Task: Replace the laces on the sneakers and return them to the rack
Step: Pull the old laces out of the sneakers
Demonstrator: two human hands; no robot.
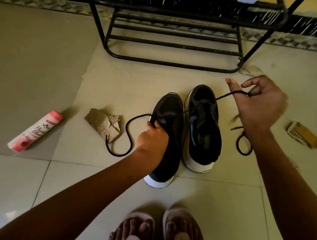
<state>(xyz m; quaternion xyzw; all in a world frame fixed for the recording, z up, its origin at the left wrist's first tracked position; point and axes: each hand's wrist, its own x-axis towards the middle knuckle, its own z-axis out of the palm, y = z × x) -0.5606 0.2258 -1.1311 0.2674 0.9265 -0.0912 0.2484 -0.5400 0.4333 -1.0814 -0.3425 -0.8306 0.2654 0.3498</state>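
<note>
A person stands on a pale tiled floor (205, 202), seen from above, bending over a pair of black sneakers with white soles. The two sneakers sit side by side, touching, toes pointing away from the person.

The left hand (153, 135) reaches down onto the left sneaker (172, 109). Its fingers are curled over the edge of the opening and grip the shoe.

The right hand (260, 103) is raised above and to the right of the right sneaker (204, 121) and is slightly blurred. Its fingers are curled around a black lace (227, 95), which crosses the thumb and runs taut down to that shoe's eyelets.

A slack lace (128, 129) loops over the floor left of the sneakers, one end reaching the left sneaker by the gripping hand. A coiled lace (243, 142) lies on the floor right of the sneakers, partly behind the right forearm.

Beyond the sneakers' toes stands a black metal rack (174, 63). Left of the sneakers lie a torn piece of cardboard (103, 125) and, farther left, a pink bottle (35, 131) on its side. Well to the right lies a small folded item (302, 134), too unclear to identify. Behind the heels are the person's feet in sandals (159, 227).
</note>
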